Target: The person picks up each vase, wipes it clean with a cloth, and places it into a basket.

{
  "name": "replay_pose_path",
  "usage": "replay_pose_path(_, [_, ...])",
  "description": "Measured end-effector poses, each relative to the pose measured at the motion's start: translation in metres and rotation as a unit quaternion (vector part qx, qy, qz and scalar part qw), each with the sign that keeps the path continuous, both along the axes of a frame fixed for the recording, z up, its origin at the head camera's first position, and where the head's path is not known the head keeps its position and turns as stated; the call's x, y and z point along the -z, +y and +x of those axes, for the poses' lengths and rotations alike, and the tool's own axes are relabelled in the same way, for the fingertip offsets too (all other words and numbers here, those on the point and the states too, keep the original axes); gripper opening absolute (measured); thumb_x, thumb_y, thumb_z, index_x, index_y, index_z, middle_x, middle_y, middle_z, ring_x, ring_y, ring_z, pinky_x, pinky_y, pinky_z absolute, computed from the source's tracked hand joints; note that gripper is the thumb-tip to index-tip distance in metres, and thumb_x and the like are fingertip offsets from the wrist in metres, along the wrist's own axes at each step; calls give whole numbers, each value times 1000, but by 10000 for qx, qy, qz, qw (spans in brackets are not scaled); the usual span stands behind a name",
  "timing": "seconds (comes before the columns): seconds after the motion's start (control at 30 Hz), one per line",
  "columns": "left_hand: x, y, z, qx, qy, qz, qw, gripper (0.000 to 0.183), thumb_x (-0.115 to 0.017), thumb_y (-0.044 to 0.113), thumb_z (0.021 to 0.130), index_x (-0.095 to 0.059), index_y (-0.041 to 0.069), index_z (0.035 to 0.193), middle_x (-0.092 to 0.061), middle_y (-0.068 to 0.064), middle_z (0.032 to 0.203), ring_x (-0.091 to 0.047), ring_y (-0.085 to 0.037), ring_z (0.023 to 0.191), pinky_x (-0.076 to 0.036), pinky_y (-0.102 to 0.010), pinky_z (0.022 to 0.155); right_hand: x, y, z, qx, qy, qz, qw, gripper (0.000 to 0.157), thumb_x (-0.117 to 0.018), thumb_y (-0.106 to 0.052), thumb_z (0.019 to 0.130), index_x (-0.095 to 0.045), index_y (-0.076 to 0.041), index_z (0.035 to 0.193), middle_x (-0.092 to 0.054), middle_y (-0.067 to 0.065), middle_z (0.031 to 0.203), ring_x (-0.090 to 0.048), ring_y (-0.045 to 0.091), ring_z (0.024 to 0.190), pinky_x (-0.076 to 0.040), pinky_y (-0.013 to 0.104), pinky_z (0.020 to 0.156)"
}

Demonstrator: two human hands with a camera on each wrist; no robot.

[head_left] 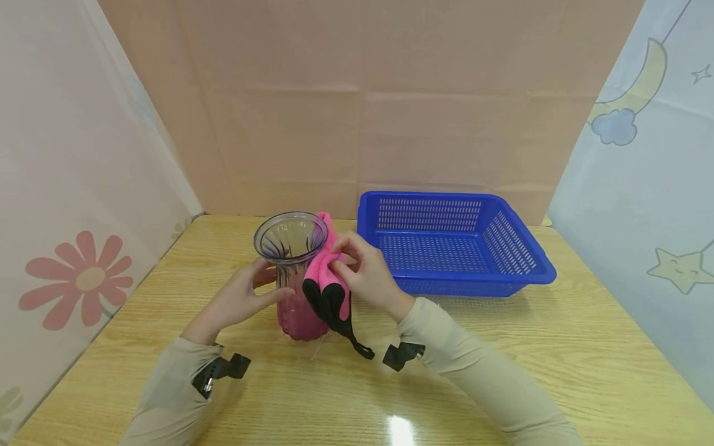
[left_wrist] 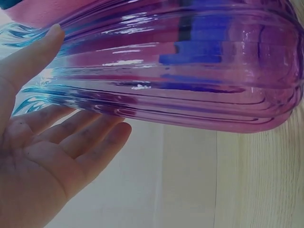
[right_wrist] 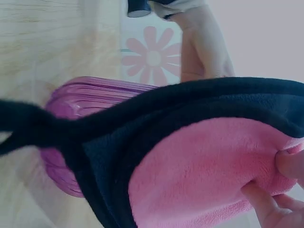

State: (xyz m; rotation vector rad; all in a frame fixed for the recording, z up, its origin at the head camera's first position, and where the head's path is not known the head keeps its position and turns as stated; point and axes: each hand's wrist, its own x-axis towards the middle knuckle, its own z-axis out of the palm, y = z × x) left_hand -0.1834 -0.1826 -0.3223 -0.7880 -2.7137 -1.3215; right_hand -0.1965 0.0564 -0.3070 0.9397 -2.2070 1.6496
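Observation:
A ribbed glass vase (head_left: 304, 310), clear bluish at its flared rim and pink-purple lower down, stands upright left of the table's middle. My left hand (head_left: 240, 294) holds it from the left, thumb at the front and fingers round the far side. In the left wrist view, the fingertips (left_wrist: 124, 133) lie along the vase's ribbed wall. Between the thumb and fingers of my right hand (head_left: 365, 272) is a pinched pink cloth (right_wrist: 194, 166) with black edging. It drapes against the vase's right side, its black hanging loop (head_left: 364, 350) dangling toward the table.
Right of the vase, a blue plastic basket (head_left: 457, 285) with slotted walls sits toward the back of the wooden table (head_left: 502, 384). A peach curtain (head_left: 357, 124) hangs behind, with patterned curtains on both sides.

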Motion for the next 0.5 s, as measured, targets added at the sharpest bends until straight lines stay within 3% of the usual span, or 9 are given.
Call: replay_pose_path(0.5, [1, -1, -3, 4, -142, -36, 9999, 74, -68, 21, 86, -27, 6, 145, -42, -25, 141, -51, -47, 120, -46, -56, 97, 17, 2, -1, 7, 291, 1038, 9942, 12, -60, 5, 83, -51, -2, 87, -63, 13, 87, -61, 20, 84, -59, 26, 69])
